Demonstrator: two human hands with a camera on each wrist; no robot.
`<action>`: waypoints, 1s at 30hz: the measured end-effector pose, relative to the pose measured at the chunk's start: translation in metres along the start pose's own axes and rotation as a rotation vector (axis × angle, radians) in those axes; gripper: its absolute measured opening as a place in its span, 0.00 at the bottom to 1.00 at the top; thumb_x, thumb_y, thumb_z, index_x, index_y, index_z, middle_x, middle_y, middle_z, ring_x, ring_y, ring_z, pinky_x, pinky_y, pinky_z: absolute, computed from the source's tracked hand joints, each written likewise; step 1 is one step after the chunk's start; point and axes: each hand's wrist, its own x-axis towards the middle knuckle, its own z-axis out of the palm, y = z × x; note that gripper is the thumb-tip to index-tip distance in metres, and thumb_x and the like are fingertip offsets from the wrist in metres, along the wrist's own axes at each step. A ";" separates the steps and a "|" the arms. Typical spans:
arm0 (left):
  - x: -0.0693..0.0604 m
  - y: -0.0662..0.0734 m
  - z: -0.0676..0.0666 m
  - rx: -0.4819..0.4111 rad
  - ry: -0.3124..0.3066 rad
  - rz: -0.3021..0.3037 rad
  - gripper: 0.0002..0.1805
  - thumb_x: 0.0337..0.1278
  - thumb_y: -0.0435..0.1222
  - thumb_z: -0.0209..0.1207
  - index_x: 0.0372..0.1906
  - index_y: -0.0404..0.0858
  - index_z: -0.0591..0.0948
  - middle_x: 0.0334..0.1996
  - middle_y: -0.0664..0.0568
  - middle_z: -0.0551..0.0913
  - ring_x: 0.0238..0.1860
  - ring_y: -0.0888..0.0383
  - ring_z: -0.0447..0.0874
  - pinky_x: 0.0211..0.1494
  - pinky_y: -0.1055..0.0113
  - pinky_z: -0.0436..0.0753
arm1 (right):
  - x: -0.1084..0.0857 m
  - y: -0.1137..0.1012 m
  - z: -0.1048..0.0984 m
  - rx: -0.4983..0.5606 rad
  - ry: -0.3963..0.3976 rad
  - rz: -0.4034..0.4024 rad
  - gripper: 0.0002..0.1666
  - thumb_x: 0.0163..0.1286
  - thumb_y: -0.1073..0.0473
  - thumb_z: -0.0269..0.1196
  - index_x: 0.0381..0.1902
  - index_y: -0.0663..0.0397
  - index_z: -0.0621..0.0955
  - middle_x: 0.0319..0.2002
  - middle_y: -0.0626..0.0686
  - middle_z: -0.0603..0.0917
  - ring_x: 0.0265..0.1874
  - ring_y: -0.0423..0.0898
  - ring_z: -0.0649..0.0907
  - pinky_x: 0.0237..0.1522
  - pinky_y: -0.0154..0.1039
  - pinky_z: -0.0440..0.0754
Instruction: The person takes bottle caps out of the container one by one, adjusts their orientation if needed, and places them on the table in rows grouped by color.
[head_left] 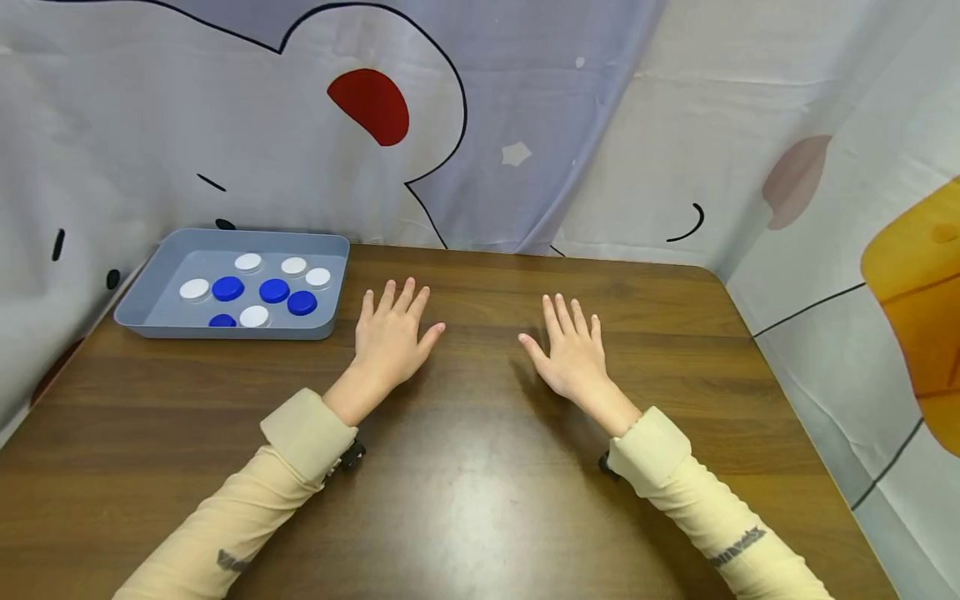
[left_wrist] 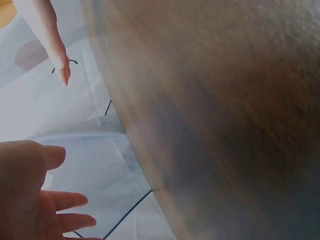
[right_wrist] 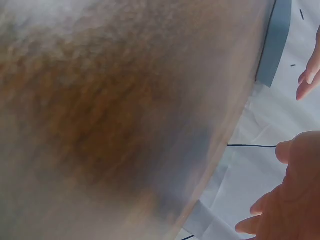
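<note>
Tray (head_left: 202,262) left of L hand (head_left: 387,337), near wall (head_left: 232,333) part-hiding blue disc (head_left: 222,321); R hand (head_left: 576,356) free, like L; sleeve lettering (head_left: 738,547) illegible.

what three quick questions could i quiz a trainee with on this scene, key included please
1. Count: how many blue discs show in the tray in the head view?
2. True or false: the left hand is nearer the tray than the right hand is.
3. Multiple choice: what are the two hands holding?
A) a disc each
B) the tray
C) nothing

Key: 1. four; 2. true; 3. C
</note>
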 end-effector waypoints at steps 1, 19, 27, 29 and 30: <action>0.000 -0.001 0.000 0.000 0.006 0.001 0.36 0.68 0.56 0.43 0.74 0.42 0.59 0.74 0.43 0.56 0.75 0.42 0.50 0.75 0.41 0.47 | 0.000 0.000 0.000 0.000 0.002 0.000 0.46 0.72 0.31 0.37 0.77 0.51 0.44 0.77 0.57 0.46 0.76 0.58 0.45 0.73 0.62 0.39; 0.003 -0.031 -0.009 -0.043 0.196 -0.077 0.25 0.64 0.44 0.54 0.61 0.34 0.75 0.58 0.39 0.78 0.57 0.39 0.74 0.58 0.44 0.72 | 0.003 -0.001 -0.005 0.063 0.122 -0.024 0.41 0.73 0.37 0.45 0.72 0.58 0.59 0.73 0.61 0.60 0.69 0.61 0.63 0.72 0.58 0.53; 0.002 -0.048 -0.011 -0.063 0.270 -0.139 0.22 0.62 0.40 0.55 0.56 0.31 0.77 0.51 0.36 0.81 0.51 0.36 0.76 0.51 0.42 0.74 | 0.005 -0.002 -0.008 0.052 0.130 -0.012 0.39 0.73 0.37 0.45 0.71 0.58 0.61 0.71 0.61 0.64 0.68 0.61 0.64 0.72 0.56 0.55; 0.002 -0.052 -0.012 -0.064 0.276 -0.152 0.21 0.61 0.39 0.55 0.55 0.30 0.77 0.49 0.35 0.82 0.49 0.36 0.76 0.49 0.43 0.74 | 0.005 -0.002 -0.008 0.050 0.134 -0.009 0.39 0.73 0.37 0.45 0.71 0.58 0.62 0.70 0.61 0.65 0.68 0.61 0.65 0.72 0.56 0.55; 0.002 -0.054 -0.013 -0.065 0.279 -0.158 0.21 0.61 0.38 0.56 0.55 0.30 0.77 0.49 0.35 0.82 0.49 0.36 0.76 0.49 0.43 0.74 | 0.005 -0.001 -0.008 0.049 0.135 -0.008 0.39 0.73 0.37 0.45 0.71 0.59 0.62 0.70 0.61 0.65 0.68 0.61 0.65 0.72 0.56 0.55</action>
